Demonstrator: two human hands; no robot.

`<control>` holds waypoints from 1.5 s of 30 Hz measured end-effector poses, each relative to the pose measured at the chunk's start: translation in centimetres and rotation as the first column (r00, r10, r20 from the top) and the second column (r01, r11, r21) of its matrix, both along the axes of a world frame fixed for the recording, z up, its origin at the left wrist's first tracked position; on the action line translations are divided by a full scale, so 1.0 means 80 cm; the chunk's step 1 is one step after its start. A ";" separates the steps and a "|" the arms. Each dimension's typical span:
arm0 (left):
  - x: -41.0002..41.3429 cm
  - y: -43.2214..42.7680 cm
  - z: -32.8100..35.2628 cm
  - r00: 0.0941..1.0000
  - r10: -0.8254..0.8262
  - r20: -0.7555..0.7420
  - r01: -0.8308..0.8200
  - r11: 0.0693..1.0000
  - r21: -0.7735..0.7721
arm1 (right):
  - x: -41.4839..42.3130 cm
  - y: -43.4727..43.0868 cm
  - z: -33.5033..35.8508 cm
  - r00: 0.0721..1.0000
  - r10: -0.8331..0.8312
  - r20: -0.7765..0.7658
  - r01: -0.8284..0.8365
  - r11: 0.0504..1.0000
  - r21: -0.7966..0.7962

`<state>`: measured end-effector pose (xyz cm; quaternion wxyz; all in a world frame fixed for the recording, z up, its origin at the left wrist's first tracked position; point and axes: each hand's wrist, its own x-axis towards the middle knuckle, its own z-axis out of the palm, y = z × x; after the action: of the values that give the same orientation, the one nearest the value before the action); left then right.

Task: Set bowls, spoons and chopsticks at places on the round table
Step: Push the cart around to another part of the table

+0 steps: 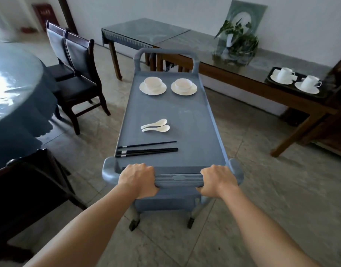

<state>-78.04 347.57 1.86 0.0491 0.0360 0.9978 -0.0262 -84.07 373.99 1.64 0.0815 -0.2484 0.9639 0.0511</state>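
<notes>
White bowls (152,82), spoons (155,125), black chopsticks (146,150); both hands' fingers (146,170) clamped on cart handle (178,180).

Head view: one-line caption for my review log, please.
Both hands, left hand and right hand, grip the cart handle; bowls, spoons and chopsticks lie on top.

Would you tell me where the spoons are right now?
The two spoons lie mid-cart, left of centre, between the bowls and the chopsticks.
</notes>
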 end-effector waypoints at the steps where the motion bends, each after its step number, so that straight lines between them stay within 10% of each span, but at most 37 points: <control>1: -0.015 0.006 0.001 1.000 0.010 0.011 -0.010 1.000 0.002 | -0.017 0.004 0.001 1.000 0.000 0.005 0.000 1.000 0.003; 36: -0.465 0.155 0.003 0.946 0.320 0.050 -0.321 0.947 0.016 | -0.568 0.118 -0.008 0.955 0.292 -0.046 -0.293 0.956 0.002; 45: -0.478 0.144 0.031 0.861 0.286 0.422 -0.381 0.910 0.161 | -0.597 0.096 0.034 0.836 0.109 0.538 -0.186 0.978 0.090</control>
<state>-116.29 359.08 4.35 0.2452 -0.1283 0.9546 0.1104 -131.79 381.68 4.34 0.3571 -0.3202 0.8758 0.0537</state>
